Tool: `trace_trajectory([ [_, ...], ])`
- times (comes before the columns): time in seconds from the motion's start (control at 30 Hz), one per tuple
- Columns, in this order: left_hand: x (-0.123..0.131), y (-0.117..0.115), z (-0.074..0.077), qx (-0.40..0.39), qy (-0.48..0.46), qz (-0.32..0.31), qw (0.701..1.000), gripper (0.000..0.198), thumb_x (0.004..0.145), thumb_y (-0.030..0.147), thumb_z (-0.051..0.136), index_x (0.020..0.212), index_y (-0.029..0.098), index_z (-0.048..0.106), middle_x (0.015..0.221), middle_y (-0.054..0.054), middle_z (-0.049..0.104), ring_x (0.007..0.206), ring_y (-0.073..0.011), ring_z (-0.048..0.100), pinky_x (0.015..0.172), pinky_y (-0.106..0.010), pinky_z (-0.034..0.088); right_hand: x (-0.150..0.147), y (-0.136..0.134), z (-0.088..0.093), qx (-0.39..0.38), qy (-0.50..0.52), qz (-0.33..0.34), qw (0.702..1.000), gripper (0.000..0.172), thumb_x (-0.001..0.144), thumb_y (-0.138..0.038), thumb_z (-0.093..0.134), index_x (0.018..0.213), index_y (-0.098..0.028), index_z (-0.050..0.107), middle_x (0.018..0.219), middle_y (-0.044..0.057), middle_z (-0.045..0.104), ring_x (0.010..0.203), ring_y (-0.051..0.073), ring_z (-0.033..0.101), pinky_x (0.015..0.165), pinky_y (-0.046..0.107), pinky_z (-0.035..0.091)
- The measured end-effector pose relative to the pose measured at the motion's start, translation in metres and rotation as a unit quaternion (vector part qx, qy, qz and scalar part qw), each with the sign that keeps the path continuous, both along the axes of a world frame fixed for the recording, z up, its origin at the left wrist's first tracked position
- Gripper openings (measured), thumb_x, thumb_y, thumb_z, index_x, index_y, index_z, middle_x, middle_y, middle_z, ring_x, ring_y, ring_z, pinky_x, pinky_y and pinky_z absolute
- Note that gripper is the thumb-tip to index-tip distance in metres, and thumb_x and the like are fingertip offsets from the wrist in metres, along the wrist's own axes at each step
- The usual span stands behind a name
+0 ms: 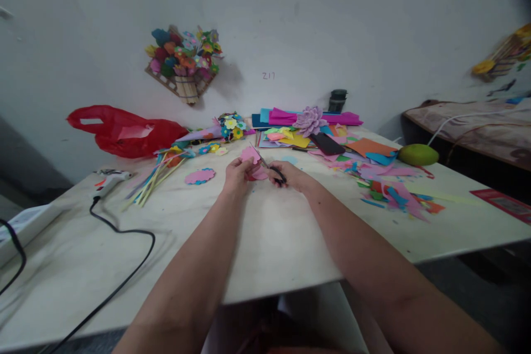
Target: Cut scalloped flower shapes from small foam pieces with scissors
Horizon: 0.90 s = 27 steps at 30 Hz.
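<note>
Near the middle of the table, my left hand (239, 172) pinches a piece of pink craft paper (251, 155) with a wavy edge. My right hand (292, 176) grips black-handled scissors (279, 175), whose blades point up and left against the pink piece. Another bit of pink shows just below the blades, between the two hands; whether it is joined to the held piece I cannot tell. Left of my hands lies a pink disc (199, 176) with a blue scalloped edge.
A glue gun (110, 183) with a black cord lies at left, near a white power strip (29, 227). Behind are a red plastic bag (124, 131) and paper flowers (233, 126). Paper scraps (398, 193), a dark phone (327, 144) and a green fruit-like object (418, 154) lie right.
</note>
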<state>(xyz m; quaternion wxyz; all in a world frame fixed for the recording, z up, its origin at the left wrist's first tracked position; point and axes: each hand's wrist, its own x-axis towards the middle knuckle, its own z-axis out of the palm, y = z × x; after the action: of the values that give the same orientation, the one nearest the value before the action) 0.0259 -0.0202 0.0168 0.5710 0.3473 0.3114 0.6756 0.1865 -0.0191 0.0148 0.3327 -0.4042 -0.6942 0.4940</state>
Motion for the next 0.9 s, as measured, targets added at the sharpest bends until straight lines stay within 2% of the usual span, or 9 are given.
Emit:
trace_trajectory([
  [0.37, -0.0015, 0.0004, -0.0008, -0.005, -0.005, -0.004, 1.0, 0.026, 0.057, 0.015, 0.081, 0.07, 0.014, 0.057, 0.065, -0.004, 0.066, 0.077, -0.0231, 0.07, 0.079, -0.037, 0.055, -0.001, -0.0028, 0.0023, -0.008, 0.001, -0.002, 1.0, 0.023, 0.083, -0.037, 0.058, 0.074, -0.017, 0.051, 0.052, -0.005, 0.051, 0.037, 0.005, 0.043, 0.03, 0.016, 0.021],
  [0.77, -0.0031, -0.0003, -0.0008, -0.012, -0.008, -0.005, 1.0, 0.024, 0.058, 0.015, 0.079, 0.066, 0.014, 0.057, 0.061, -0.003, 0.065, 0.074, -0.0223, 0.07, 0.078, -0.035, 0.055, -0.0002, -0.0014, 0.0013, -0.018, 0.008, 0.004, 1.0, 0.021, 0.083, -0.032, 0.057, 0.072, -0.017, 0.05, 0.051, -0.005, 0.05, 0.037, 0.005, 0.043, 0.031, 0.016, 0.023],
  [0.9, -0.004, 0.0005, -0.0008, -0.013, -0.008, -0.01, 1.0, 0.021, 0.06, 0.013, 0.078, 0.068, 0.014, 0.058, 0.063, -0.004, 0.065, 0.071, -0.0211, 0.07, 0.078, -0.035, 0.055, 0.0012, -0.0012, 0.0004, -0.015, 0.018, 0.013, 1.0, 0.023, 0.084, -0.036, 0.057, 0.072, -0.016, 0.051, 0.053, -0.004, 0.053, 0.038, 0.005, 0.044, 0.031, 0.017, 0.022],
])
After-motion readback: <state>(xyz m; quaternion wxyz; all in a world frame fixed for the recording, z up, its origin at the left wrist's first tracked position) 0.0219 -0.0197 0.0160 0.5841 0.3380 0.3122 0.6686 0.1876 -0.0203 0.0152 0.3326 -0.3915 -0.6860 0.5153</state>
